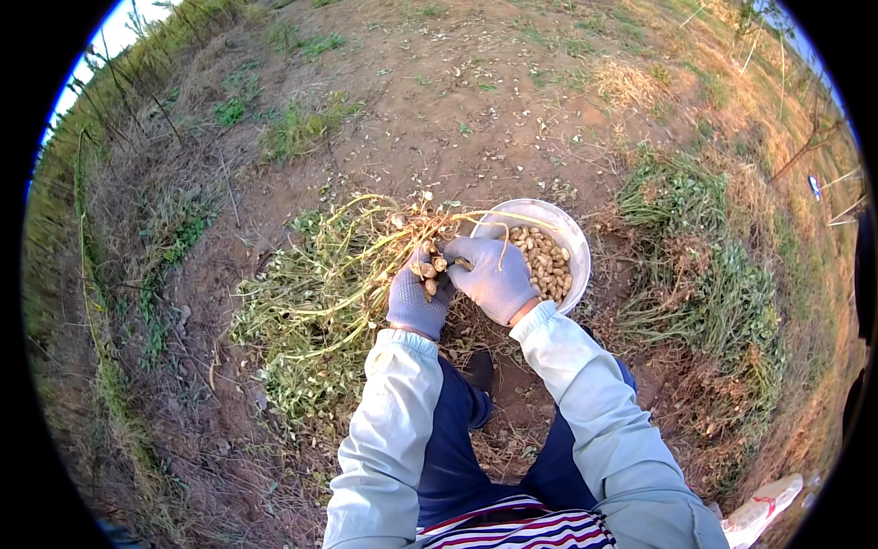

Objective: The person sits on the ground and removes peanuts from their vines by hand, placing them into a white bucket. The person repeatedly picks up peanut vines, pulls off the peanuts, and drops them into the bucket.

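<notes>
Both of my hands wear grey-blue knit gloves. My left hand (420,296) grips the root end of a peanut plant (374,271), with several peanut pods (430,269) bunched at its fingers. Beside it, my right hand (495,274) has its thumb and fingertips closed on what looks like a pod at the roots. Under and behind my right hand stands a white bucket (582,255), partly filled with loose peanuts (547,264). The plant's yellow-green stems spread to the left, and one stem reaches over the bucket's rim.
Pulled peanut plants (295,370) lie on the soil at the left. A larger heap of plants (720,302) lies at the right. A white plastic bag (765,511) is at the lower right. My shoe (479,370) stands close below the bucket.
</notes>
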The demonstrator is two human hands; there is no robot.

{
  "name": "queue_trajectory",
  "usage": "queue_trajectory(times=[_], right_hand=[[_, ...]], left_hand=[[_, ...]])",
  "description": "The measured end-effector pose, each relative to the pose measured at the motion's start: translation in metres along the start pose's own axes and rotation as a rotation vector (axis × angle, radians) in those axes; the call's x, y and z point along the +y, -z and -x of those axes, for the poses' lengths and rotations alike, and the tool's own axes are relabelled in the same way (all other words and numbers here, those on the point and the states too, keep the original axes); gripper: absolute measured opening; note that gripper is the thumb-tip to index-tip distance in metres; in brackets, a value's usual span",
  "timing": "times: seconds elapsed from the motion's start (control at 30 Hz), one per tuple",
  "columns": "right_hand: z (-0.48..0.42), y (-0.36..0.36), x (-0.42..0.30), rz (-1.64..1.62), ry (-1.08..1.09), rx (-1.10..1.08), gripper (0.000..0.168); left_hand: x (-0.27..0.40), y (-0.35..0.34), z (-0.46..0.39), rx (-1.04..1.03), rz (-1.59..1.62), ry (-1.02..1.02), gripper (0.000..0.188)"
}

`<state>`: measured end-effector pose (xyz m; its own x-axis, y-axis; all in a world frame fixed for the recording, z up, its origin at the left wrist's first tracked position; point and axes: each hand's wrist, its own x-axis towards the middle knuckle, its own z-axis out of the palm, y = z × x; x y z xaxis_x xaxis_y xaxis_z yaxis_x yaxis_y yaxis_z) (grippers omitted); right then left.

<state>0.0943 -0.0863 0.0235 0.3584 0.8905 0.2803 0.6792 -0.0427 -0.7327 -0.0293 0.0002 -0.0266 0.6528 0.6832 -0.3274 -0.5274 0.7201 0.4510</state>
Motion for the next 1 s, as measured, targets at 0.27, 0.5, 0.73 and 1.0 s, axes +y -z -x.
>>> queue_trajectory(times=[0.27, 0.5, 0.73, 1.0], right_hand=[[-0.002, 0.017, -0.005, -0.742, -0.442, -0.242, 0.048], [0.002, -0.005, 0.004, -0.824, -0.289, -0.172, 0.025], [0.004, 0.028, -0.014, -0.900, -0.294, -0.236, 0.017], [-0.002, 0.038, 0.032, 0.478, 0.047, 0.286, 0.023]], left_hand=[[0.000, -0.018, 0.006, 0.022, -0.135, -0.028, 0.027], [-0.001, -0.018, 0.007, -0.006, 0.025, -0.010, 0.027], [0.003, -0.017, 0.011, 0.003, 0.050, -0.007, 0.029], [-0.001, -0.029, 0.012, 0.149, -0.131, -0.089, 0.032]])
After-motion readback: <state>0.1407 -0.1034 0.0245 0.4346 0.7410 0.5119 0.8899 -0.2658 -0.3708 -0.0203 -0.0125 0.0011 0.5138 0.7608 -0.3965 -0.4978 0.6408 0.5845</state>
